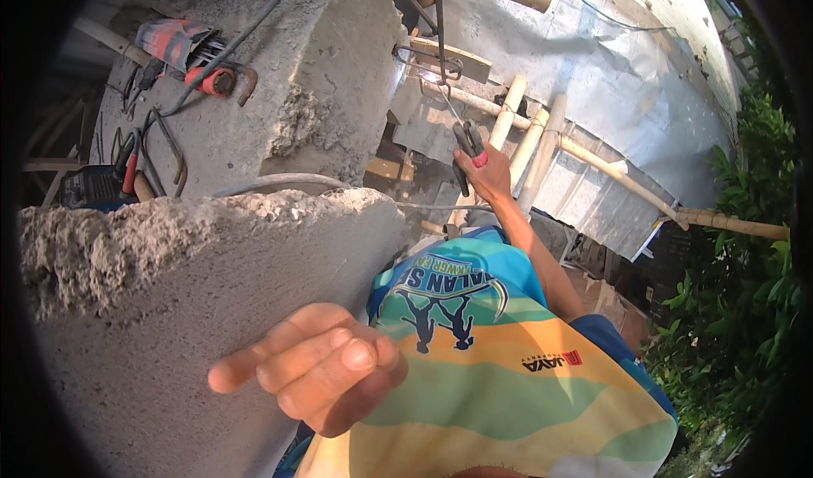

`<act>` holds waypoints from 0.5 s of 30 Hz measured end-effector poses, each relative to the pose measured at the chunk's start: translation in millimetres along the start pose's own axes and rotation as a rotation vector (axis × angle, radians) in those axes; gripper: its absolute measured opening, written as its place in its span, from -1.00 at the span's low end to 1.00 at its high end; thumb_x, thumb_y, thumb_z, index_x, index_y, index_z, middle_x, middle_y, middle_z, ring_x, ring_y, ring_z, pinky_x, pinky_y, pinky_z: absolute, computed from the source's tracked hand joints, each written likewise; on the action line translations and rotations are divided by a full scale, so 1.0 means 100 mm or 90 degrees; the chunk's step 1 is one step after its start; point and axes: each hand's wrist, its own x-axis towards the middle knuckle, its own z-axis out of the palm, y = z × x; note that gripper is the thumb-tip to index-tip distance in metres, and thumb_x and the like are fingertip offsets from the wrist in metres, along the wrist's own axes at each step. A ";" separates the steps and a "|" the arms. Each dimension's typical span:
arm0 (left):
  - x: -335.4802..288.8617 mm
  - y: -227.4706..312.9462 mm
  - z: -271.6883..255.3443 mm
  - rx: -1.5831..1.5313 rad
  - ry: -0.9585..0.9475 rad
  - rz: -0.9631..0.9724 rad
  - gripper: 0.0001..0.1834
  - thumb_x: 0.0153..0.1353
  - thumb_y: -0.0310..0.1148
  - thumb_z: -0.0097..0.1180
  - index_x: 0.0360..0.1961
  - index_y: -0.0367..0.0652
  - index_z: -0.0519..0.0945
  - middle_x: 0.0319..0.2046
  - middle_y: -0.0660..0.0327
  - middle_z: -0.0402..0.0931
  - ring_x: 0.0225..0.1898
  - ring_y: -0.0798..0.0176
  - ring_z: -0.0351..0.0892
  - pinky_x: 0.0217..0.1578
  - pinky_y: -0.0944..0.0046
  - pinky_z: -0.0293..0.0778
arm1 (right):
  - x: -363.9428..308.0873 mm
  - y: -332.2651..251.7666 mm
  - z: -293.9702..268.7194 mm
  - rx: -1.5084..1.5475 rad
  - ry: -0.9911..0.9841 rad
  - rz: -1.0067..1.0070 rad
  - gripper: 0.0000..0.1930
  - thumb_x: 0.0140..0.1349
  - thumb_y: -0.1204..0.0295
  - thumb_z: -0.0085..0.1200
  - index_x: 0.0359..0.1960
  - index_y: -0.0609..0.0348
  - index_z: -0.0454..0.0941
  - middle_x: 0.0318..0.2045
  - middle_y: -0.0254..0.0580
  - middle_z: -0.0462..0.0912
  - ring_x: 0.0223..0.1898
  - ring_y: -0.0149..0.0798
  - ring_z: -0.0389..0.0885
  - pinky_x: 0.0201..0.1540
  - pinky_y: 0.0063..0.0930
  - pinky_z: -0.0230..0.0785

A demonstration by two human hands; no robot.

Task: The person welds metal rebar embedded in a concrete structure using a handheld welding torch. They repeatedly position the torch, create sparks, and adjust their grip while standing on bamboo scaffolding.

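Within the closed fingers of the right hand (489,176), a pliers-like tool (468,139) with red on its grip is held, and beyond them a thin rod (456,105) is pointed outward from it. Farther out, a dark steel bar (439,21) is seen near the rod; whether they touch cannot be told. Well apart, the left hand (318,368) is held half open, fingers loosely bent, with nothing visible in them. Steadiness would best be gained by a firm grip, a quiet wrist and fingers kept back from the rod's tip.
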 end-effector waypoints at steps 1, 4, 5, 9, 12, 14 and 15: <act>0.00 -0.01 0.00 -0.001 0.001 -0.001 -0.79 0.13 -0.51 0.04 -0.21 0.00 0.44 -0.26 0.34 0.49 -0.14 0.41 0.52 0.45 -0.14 -0.45 | -0.01 0.00 -0.01 0.007 -0.002 -0.009 -0.44 0.04 -0.07 0.27 -0.55 0.30 0.47 -0.68 0.00 0.51 -0.58 0.04 0.52 -0.45 -0.19 0.33; -0.01 -0.02 0.00 -0.003 0.005 0.001 -0.78 0.12 -0.51 0.05 -0.20 0.01 0.45 -0.25 0.34 0.50 -0.15 0.41 0.52 0.45 -0.14 -0.44 | 0.00 -0.03 -0.02 0.013 -0.007 -0.002 -0.44 0.04 -0.07 0.27 -0.55 0.29 0.46 -0.68 0.00 0.51 -0.58 0.03 0.52 -0.45 -0.19 0.33; -0.01 -0.02 0.00 -0.004 0.005 0.002 -0.78 0.12 -0.51 0.05 -0.21 0.01 0.45 -0.25 0.34 0.50 -0.15 0.41 0.52 0.45 -0.14 -0.44 | 0.00 -0.03 -0.02 0.011 -0.007 -0.001 -0.44 0.04 -0.07 0.27 -0.55 0.29 0.46 -0.68 -0.01 0.51 -0.59 0.02 0.51 -0.45 -0.20 0.33; -0.01 -0.02 0.00 0.004 0.002 0.009 -0.78 0.12 -0.51 0.05 -0.20 0.01 0.45 -0.25 0.35 0.49 -0.15 0.41 0.52 0.45 -0.14 -0.44 | 0.00 -0.03 -0.02 0.003 -0.006 0.000 -0.44 0.04 -0.08 0.27 -0.56 0.28 0.46 -0.69 -0.01 0.50 -0.60 0.01 0.51 -0.46 -0.21 0.33; 0.00 -0.01 0.00 0.005 -0.005 0.002 -0.79 0.13 -0.51 0.04 -0.21 0.02 0.44 -0.25 0.35 0.48 -0.15 0.41 0.51 0.45 -0.14 -0.44 | 0.01 -0.01 0.00 0.019 0.001 -0.008 -0.43 0.04 -0.08 0.27 -0.57 0.28 0.45 -0.70 -0.01 0.50 -0.61 0.01 0.51 -0.46 -0.21 0.33; 0.00 0.03 0.02 0.023 0.035 -0.054 -0.82 0.02 -0.42 0.13 -0.48 0.19 0.41 -0.30 0.54 0.50 -0.24 0.50 0.49 0.47 -0.03 -0.50 | 0.02 0.01 0.01 0.016 0.002 -0.009 -0.43 0.04 -0.08 0.27 -0.58 0.28 0.45 -0.70 -0.01 0.49 -0.61 0.01 0.50 -0.47 -0.21 0.33; 0.00 0.04 0.03 0.032 0.055 -0.082 -0.77 -0.04 -0.37 0.17 -0.61 0.28 0.40 -0.32 0.63 0.51 -0.28 0.55 0.48 0.48 0.03 -0.53 | 0.02 0.02 0.02 0.014 0.002 -0.010 -0.42 0.04 -0.08 0.27 -0.59 0.28 0.44 -0.71 -0.01 0.49 -0.61 0.02 0.50 -0.47 -0.21 0.33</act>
